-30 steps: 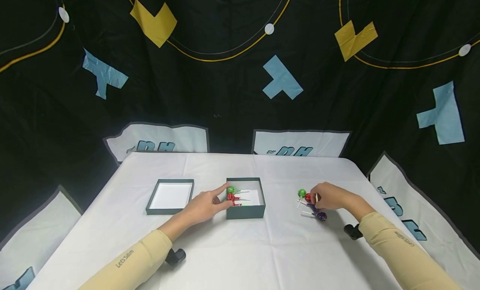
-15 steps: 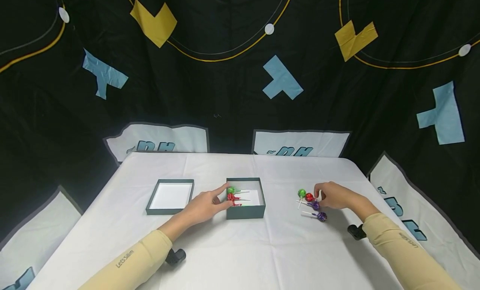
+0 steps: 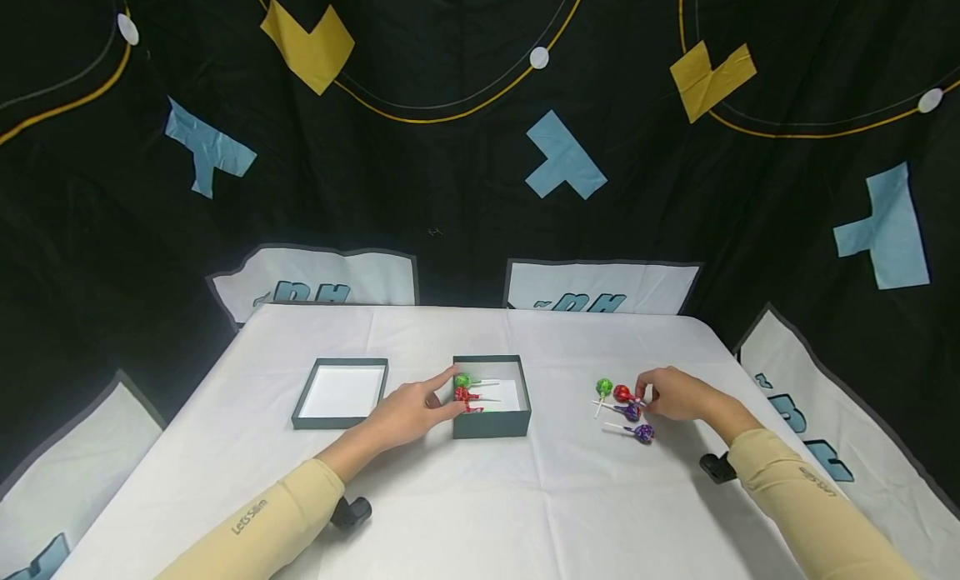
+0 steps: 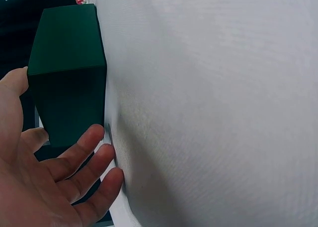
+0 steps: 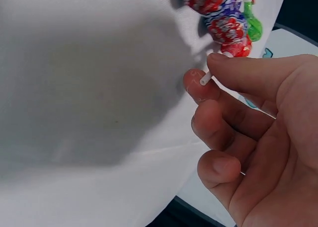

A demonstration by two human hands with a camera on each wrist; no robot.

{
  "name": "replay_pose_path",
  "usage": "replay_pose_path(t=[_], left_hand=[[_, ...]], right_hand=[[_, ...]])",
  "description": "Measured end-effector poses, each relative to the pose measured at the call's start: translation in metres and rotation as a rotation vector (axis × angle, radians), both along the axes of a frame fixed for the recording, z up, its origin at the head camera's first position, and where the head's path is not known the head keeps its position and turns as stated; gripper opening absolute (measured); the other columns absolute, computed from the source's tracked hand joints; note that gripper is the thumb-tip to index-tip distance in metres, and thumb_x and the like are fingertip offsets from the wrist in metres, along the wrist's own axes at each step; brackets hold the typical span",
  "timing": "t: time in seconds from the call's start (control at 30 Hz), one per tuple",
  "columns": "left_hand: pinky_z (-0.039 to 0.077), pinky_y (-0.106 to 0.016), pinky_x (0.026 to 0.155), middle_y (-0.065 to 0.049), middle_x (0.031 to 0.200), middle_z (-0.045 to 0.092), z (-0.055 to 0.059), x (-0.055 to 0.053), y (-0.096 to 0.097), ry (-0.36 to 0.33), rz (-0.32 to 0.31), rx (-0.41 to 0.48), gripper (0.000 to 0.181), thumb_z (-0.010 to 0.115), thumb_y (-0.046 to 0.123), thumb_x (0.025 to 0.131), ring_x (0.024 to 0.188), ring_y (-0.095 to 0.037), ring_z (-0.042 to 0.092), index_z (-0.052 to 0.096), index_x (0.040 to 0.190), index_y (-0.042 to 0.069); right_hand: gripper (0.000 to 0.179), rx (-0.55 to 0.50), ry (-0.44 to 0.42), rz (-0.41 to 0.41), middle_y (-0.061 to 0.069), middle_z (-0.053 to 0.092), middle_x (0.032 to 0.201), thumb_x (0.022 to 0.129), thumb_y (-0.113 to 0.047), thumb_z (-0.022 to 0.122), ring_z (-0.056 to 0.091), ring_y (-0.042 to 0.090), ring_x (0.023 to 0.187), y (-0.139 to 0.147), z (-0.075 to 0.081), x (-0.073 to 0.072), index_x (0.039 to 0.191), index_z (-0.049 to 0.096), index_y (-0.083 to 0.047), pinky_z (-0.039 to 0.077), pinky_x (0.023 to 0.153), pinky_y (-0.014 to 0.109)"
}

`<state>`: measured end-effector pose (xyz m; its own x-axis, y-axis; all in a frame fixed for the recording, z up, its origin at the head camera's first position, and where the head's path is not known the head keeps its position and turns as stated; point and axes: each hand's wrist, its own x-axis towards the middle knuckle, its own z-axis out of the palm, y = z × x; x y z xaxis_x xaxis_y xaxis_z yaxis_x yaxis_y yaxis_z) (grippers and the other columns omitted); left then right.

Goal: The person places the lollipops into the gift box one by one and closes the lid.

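My left hand [image 3: 408,413] holds the left side of a dark green box [image 3: 491,425], thumb and index finger at its rim; in the left wrist view the other fingers extend beside the box wall. Inside lie a green lollipop [image 3: 462,381] and red lollipops [image 3: 462,394], partly hidden by the thumb. My right hand [image 3: 678,394] pinches the white stick [image 5: 205,79] of a red lollipop [image 3: 622,393] between thumb and index finger. Close by on the cloth lie another green lollipop [image 3: 603,387] and two purple lollipops [image 3: 643,433], one touching or very near the red one.
A shallow box lid [image 3: 341,392] with a white inside and dark green rim lies left of the box. Everything stands on a white-clothed table [image 3: 465,505]. Behind it hangs a black curtain [image 3: 450,188] with yellow and blue tape pieces.
My right hand has shifted right, away from over the lollipops, and the red lollipop has slid slightly right with it. More of the upper purple lollipop shows. My left hand and the box stay still.
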<state>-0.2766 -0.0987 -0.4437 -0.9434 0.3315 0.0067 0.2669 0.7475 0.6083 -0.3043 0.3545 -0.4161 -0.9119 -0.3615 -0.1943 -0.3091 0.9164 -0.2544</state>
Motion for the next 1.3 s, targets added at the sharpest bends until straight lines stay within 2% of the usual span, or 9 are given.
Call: replay_pose_path(t=[0.27,0.43,0.8,1.03,1.3], left_hand=[[0.044,-0.032,0.059,0.000,0.089,0.070,0.000,0.000,0.000,0.001,-0.005,0.000,0.070,0.065,0.052,0.094,0.067,-0.013,0.056,0.040,0.156,0.029],[0.044,-0.031,0.059,0.000,0.090,0.070,0.000,0.000,-0.001,-0.001,-0.004,-0.004,0.071,0.064,0.053,0.094,0.067,-0.013,0.056,0.040,0.156,0.029],[0.045,-0.031,0.061,0.001,0.092,0.070,-0.001,0.000,-0.002,0.003,0.002,-0.012,0.072,0.064,0.055,0.093,0.069,-0.013,0.057,0.038,0.156,0.033],[0.045,-0.032,0.060,0.000,0.091,0.070,0.000,0.000,-0.001,0.002,0.011,-0.012,0.072,0.065,0.055,0.093,0.068,-0.013,0.057,0.038,0.156,0.032],[0.045,-0.031,0.059,-0.001,0.093,0.070,0.001,0.002,-0.002,-0.003,0.008,-0.011,0.072,0.065,0.055,0.093,0.068,-0.014,0.057,0.038,0.156,0.033]], right_hand=[[0.017,0.015,0.016,-0.048,0.003,0.066,0.090,0.087,-0.004,0.072,0.055,0.018,0.079,0.003,-0.006,0.000,0.101,0.070,-0.014,0.049,0.072,0.037],[0.017,0.028,0.036,-0.069,0.001,0.065,0.088,0.089,-0.006,0.072,0.054,0.017,0.078,0.002,-0.011,-0.001,0.102,0.070,-0.016,0.049,0.071,0.036],[0.014,0.022,0.081,-0.073,-0.001,0.062,0.081,0.089,-0.005,0.071,0.052,0.015,0.071,-0.001,-0.016,-0.001,0.097,0.070,-0.016,0.043,0.063,0.033],[0.017,0.015,0.085,-0.098,0.000,0.062,0.083,0.089,-0.004,0.071,0.052,0.017,0.074,0.000,-0.017,-0.001,0.100,0.071,-0.016,0.044,0.065,0.034],[0.020,0.020,0.091,-0.077,0.000,0.064,0.083,0.090,-0.002,0.069,0.053,0.017,0.073,-0.001,-0.019,-0.001,0.103,0.074,-0.017,0.046,0.065,0.035]])
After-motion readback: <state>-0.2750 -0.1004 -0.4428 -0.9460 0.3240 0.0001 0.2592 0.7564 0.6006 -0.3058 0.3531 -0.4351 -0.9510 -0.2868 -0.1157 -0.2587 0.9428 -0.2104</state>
